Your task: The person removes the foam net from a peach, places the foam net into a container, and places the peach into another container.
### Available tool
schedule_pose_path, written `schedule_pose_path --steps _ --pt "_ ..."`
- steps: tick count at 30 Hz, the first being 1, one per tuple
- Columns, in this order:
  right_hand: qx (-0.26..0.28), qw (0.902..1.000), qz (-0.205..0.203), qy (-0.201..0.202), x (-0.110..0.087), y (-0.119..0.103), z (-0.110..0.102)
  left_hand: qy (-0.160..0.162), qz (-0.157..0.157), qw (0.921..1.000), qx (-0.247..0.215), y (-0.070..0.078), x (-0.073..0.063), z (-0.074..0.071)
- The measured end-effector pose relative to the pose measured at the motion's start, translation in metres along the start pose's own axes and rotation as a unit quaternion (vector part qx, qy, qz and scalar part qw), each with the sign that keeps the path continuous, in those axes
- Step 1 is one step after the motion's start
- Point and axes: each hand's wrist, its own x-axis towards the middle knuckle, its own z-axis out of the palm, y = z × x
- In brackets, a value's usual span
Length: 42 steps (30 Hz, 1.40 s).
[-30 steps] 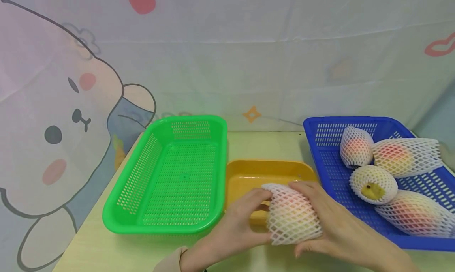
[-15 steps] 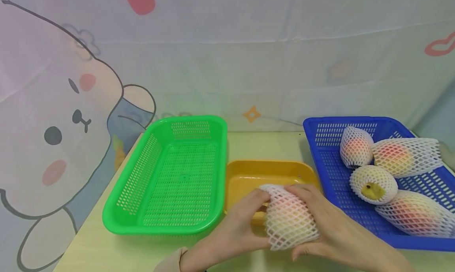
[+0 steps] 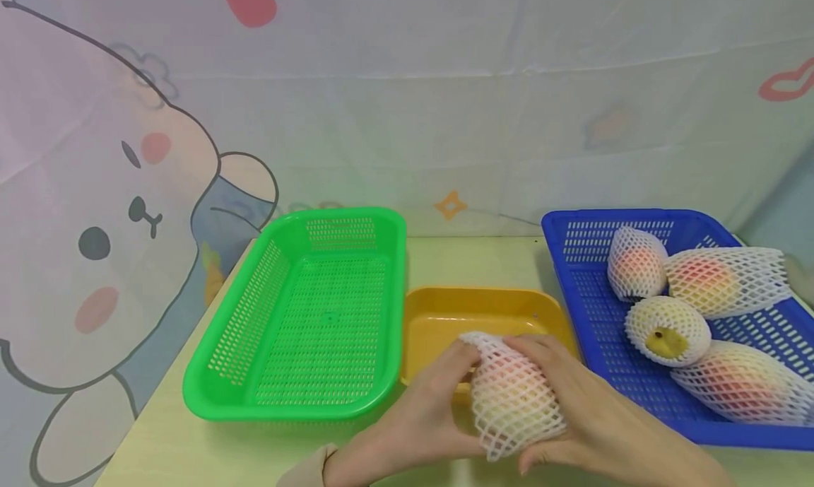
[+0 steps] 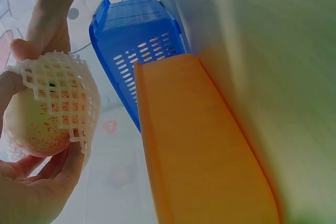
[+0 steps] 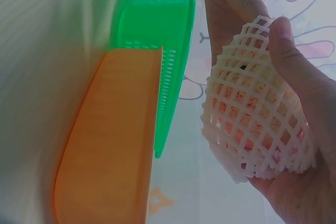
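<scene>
Both hands hold a mango (image 3: 514,395) in a white foam net sleeve, close over the front of the yellow tray. My left hand (image 3: 429,409) grips its left side, thumb low and fingers near the sleeve's upper end. On the other side, my right hand (image 3: 581,409) has its fingers over the top and its thumb beneath. In the left wrist view, bare pale-yellow, red-speckled mango skin (image 4: 34,124) shows beside the sleeve's edge (image 4: 60,95). The right wrist view has the foam net (image 5: 252,103) covering the fruit, with the right thumb pressing near its narrow end.
A green basket (image 3: 196,395) with no fruit in it stands to the left. The yellow tray (image 3: 467,303) sits between it and a blue basket (image 3: 575,317) on the right. Several netted mangoes (image 3: 702,282) lie in the blue basket. A printed cloth (image 3: 407,119) hangs behind.
Both hands have shifted slightly left and toward the person with the mango. The sleeve's lower edge now hangs a little lower in the head view.
</scene>
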Motion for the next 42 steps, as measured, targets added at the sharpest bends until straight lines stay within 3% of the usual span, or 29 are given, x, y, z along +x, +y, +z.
schedule_pose_path --steps 13,22,32,35,42 --pt "-0.014 0.9998 -0.012 0.011 0.000 0.001 -0.003 0.009 -0.012 0.9997 -0.019 0.004 -0.002 -0.005" --pt "-0.036 0.9959 -0.042 0.072 0.002 0.009 -0.007 0.025 -0.009 0.9992 -0.031 0.004 -0.001 -0.011" --pt "-0.062 0.9946 -0.042 0.072 0.000 0.012 -0.012 0.054 0.036 0.9978 -0.012 -0.002 0.000 -0.013" --pt "-0.051 0.9940 -0.053 0.080 0.000 0.012 -0.013 0.057 0.033 0.9977 -0.017 -0.001 0.000 -0.014" --pt "-0.008 0.9935 -0.063 0.094 0.000 0.013 -0.013 0.071 0.063 0.9954 -0.015 -0.001 0.000 -0.016"
